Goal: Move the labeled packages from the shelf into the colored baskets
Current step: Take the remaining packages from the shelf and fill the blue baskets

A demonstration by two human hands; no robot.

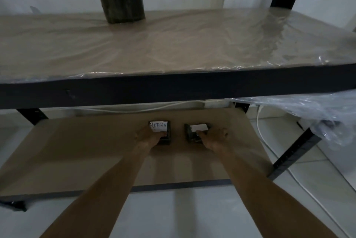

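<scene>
Two small dark packages lie side by side on the lower shelf board (96,153). The left package (163,131) carries a white label reading RETURN. My left hand (149,137) grips its near edge, thumb on the label. The right package (194,131) has a white label whose writing I cannot read. My right hand (213,137) grips that package from its right side, fingertips on the label. A third, larger dark wrapped package (121,2) stands upright at the back of the upper shelf (173,45). No basket is in view.
The upper shelf is covered in clear plastic film, which bunches loosely at the right end (316,114). Black metal uprights (294,153) frame the rack. A white cable (269,145) trails across the pale tiled floor at the right.
</scene>
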